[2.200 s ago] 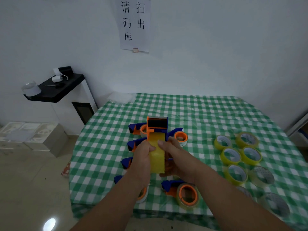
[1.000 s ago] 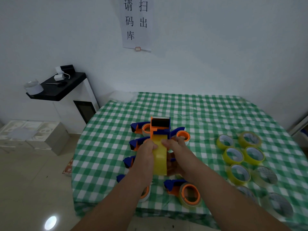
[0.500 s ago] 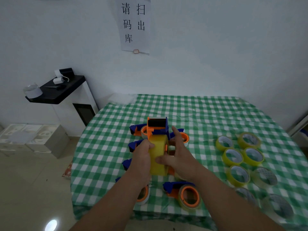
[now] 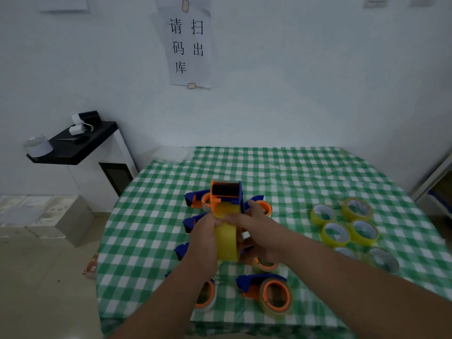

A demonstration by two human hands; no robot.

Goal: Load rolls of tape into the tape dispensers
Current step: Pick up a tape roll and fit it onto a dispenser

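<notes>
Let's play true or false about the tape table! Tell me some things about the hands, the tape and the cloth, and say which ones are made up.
1. Both hands hold one yellow tape roll seated in an orange and blue dispenser. True: the left hand and right hand grip it together.
2. The tablecloth has red stripes. False: it is green and white checked.
3. Spare yellow rolls lie flat on the person's right. True.
4. The paper sign lies on the table. False: it hangs on the wall.
5. The dispenser nearest the table's front edge is empty. False: it holds a roll on its orange hub.
</notes>
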